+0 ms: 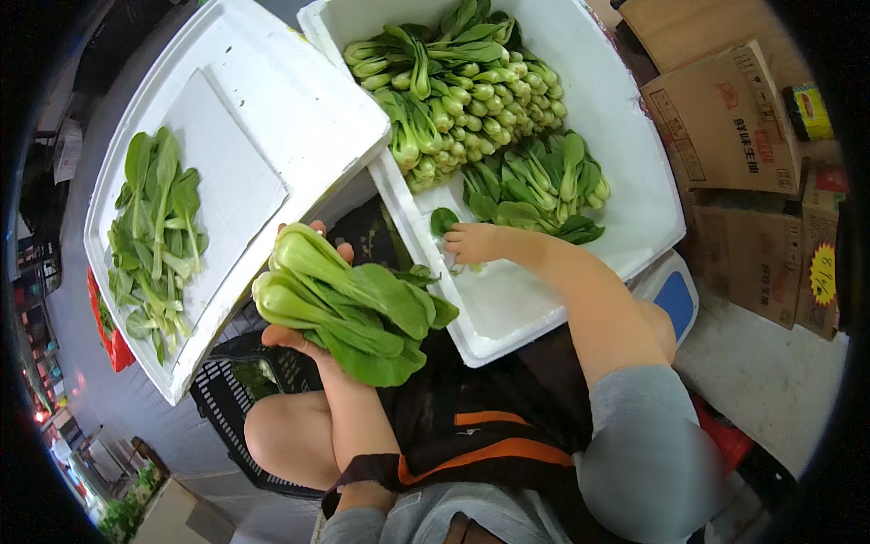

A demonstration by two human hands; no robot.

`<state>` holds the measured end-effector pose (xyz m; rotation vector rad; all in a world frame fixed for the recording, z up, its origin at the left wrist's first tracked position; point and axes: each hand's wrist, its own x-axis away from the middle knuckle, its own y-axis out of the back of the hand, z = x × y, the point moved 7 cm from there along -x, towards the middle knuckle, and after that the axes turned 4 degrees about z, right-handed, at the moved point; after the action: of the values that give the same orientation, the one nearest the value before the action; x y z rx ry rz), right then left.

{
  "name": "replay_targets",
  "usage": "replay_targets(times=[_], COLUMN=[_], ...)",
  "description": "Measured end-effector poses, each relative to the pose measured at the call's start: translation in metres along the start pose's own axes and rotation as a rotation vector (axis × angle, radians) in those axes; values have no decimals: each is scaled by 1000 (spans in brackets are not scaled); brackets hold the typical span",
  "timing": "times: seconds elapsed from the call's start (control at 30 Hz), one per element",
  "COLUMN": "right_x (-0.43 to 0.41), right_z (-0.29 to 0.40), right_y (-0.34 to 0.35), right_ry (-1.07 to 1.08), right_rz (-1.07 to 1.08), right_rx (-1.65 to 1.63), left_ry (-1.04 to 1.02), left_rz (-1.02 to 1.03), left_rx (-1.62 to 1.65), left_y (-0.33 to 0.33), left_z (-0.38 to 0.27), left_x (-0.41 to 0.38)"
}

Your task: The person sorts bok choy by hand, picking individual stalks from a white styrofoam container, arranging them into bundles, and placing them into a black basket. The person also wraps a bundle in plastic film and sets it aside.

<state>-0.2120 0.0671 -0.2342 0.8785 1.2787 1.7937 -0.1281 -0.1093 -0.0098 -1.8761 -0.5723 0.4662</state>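
Observation:
My left hand [306, 340] grips two heads of green bok choy [346, 306] from below. Their pale stem ends point left and their leaves spread to the right. Inside a white foam box [530, 285], my right hand [469, 243] is low over the near part of the floor, its fingers against a loose round leaf [444, 221]. Whether they pinch it is hidden. Just beyond lies a small heap of bok choy [544, 183] with its leaves toward me. Farther back, many heads are stacked in rows [482, 102], stem ends outward.
Left of the box, a white foam lid [306, 102] carries a grey board [224, 156] and loose trimmed leaves [153, 238]. A black plastic basket [217, 387] stands below it. Cardboard cartons [727, 122] are stacked at right. A blue-and-white object [673, 299] sits beside the box's near corner.

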Motion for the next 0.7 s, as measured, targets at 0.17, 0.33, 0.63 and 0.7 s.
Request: replay_targets(times=[0.17, 0.33, 0.63, 0.7], right_x=[16, 45, 68, 95], right_z=[-26, -46, -106, -112], right_y=[42, 14, 139, 184], right_ry=[17, 42, -645, -580], right_rz=[179, 328, -243, -414], right_rx=[8, 16, -289, -162], left_ry=[68, 56, 41, 43], left_rz=[130, 157, 85, 53], left_rx=[202, 225, 151, 118], left_y=[-5, -10, -7, -8], left_z=[17, 16, 13, 17], left_x=[-8, -13, -8, -8])
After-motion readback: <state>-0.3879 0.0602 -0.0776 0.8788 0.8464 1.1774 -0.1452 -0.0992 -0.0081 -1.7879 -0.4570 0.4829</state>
